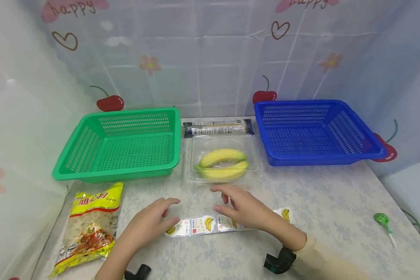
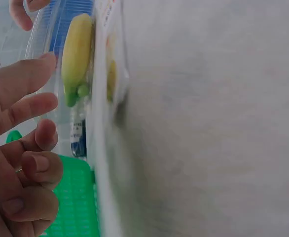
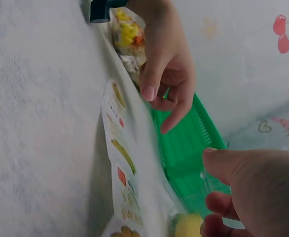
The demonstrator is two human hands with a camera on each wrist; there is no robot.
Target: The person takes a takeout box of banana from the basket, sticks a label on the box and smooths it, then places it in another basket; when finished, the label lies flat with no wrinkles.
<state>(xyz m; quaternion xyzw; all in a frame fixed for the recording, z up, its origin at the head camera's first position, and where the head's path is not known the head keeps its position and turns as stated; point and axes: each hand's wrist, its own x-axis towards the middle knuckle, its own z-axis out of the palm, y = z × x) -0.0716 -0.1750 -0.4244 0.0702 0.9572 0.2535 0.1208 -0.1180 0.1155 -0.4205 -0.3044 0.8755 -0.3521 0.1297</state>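
Both hands are off the table with nothing in their fingers. My left hand (image 1: 148,223) is at the left end of a strip of joined white packets (image 1: 203,224) printed with bananas, its fingers loosely bent. Over the strip's right part reaches my right hand (image 1: 246,208), index finger pointing towards a clear plastic box (image 1: 192,149); the forearm hides some of the strip. Two yellow bananas (image 1: 224,172) with greenish tips lie in that box. The left wrist view shows the left hand (image 2: 21,153) with relaxed fingers. In the right wrist view the strip (image 3: 119,158) stands slightly raised at its edge.
A green basket (image 1: 117,175) stands back left, a blue basket (image 1: 311,158) back right. Between them, behind the box, lies a long dark-ended package (image 1: 218,128). A yellow food bag (image 1: 91,221) lies front left, a green lollipop (image 1: 381,219) far right.
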